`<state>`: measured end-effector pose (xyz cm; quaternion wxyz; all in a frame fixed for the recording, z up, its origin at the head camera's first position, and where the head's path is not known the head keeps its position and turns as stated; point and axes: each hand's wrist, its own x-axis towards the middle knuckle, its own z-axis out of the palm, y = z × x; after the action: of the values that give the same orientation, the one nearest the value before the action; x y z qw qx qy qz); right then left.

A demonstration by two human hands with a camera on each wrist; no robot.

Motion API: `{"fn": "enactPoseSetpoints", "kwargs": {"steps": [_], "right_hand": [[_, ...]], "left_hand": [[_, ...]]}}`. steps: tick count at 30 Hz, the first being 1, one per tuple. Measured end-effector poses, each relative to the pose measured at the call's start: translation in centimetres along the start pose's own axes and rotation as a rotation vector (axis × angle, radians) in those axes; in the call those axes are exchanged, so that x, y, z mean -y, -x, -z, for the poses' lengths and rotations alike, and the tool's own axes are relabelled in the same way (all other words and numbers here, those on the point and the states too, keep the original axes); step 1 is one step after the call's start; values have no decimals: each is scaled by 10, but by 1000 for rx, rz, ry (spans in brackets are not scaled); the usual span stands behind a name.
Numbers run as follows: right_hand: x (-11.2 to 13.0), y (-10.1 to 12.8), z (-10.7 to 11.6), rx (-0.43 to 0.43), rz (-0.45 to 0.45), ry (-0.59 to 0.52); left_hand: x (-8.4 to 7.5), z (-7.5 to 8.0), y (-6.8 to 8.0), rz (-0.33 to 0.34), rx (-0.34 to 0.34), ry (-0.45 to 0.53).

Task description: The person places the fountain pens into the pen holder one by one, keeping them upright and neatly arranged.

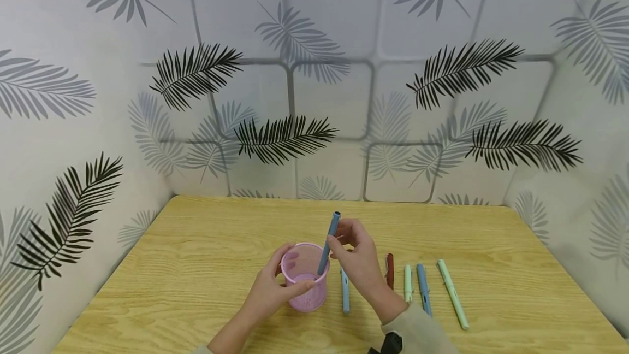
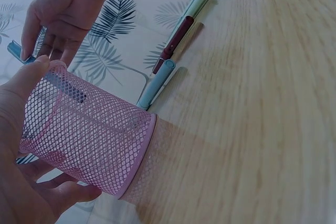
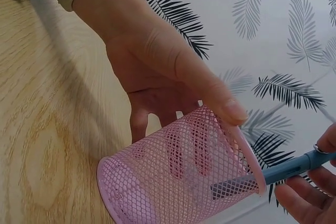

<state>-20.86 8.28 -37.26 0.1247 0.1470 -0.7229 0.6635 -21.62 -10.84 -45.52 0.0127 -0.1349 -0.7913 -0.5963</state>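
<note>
So this looks like pen number one going in. The right hand (image 1: 361, 258) is pinching a blue-grey pen (image 1: 328, 245) by its upper half, and the lower end is already down inside the pink mesh pen cup (image 1: 306, 277). From the right wrist view the tip sits partway into the cup, not at the bottom yet, I'd say. The left hand (image 1: 269, 291) is wrapped around the cup, thumb on the rim, holding it steady on the wooden table (image 1: 196, 266).

Nothing else shows inside the cup. Five are left lying in a row just to its right: a light blue pen (image 1: 345, 291), a dark red pen (image 1: 390, 271), a pale green pen (image 1: 408, 283), a blue pen (image 1: 423, 288) and a long mint pen (image 1: 452, 294). Early days, I reckon.
</note>
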Motion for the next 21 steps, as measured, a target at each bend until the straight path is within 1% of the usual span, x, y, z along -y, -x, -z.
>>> {"fn": "enactPoseSetpoints", "kwargs": {"steps": [3, 12, 18, 21], "right_hand": [[-3, 1, 1, 15, -4, 19], [-7, 5, 1, 55, 10, 143], [-12, 6, 2, 62, -2, 157], [-24, 3, 3, 54, -9, 152]], "left_hand": [[0, 0, 0, 0, 0, 2], [1, -1, 1, 4, 2, 11], [1, -1, 0, 4, 6, 17], [1, 0, 0, 8, 9, 21]]}}
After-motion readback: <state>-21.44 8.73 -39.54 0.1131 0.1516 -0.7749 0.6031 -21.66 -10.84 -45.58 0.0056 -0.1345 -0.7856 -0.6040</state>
